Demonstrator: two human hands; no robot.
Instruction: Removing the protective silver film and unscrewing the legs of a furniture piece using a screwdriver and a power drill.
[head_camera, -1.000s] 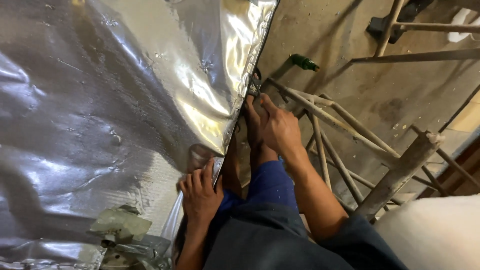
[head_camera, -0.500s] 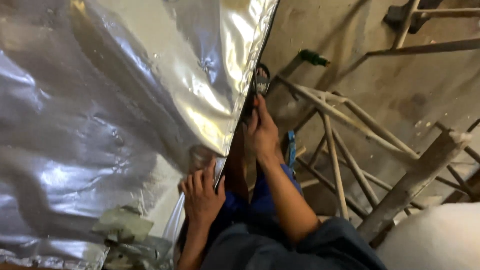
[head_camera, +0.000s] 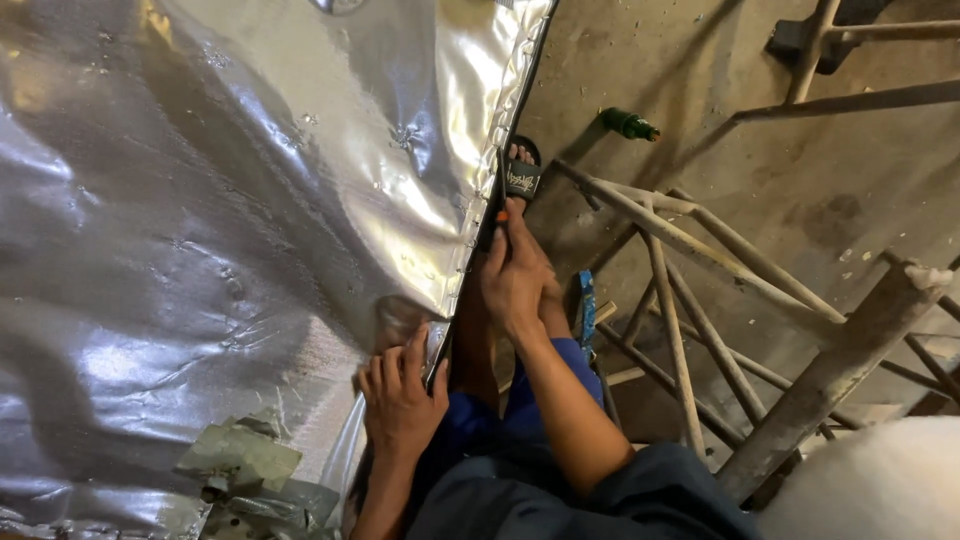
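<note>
Head view: left hand (head_camera: 400, 400) pinches foil insulation sheet (head_camera: 230, 230) edge; right hand (head_camera: 515, 275) grips small orange-tipped tool (head_camera: 497, 205) there. Sheet looks light, floppy, crinkly, tear-prone; best held at bound edge.

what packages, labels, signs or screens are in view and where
Printed strap on a black sandal: beside the foil sheet's edge, just beyond the right hand; pale marking on black.
Green bottle: lying on the concrete floor, upper middle; no label discernible.
No signs or screens.
</note>
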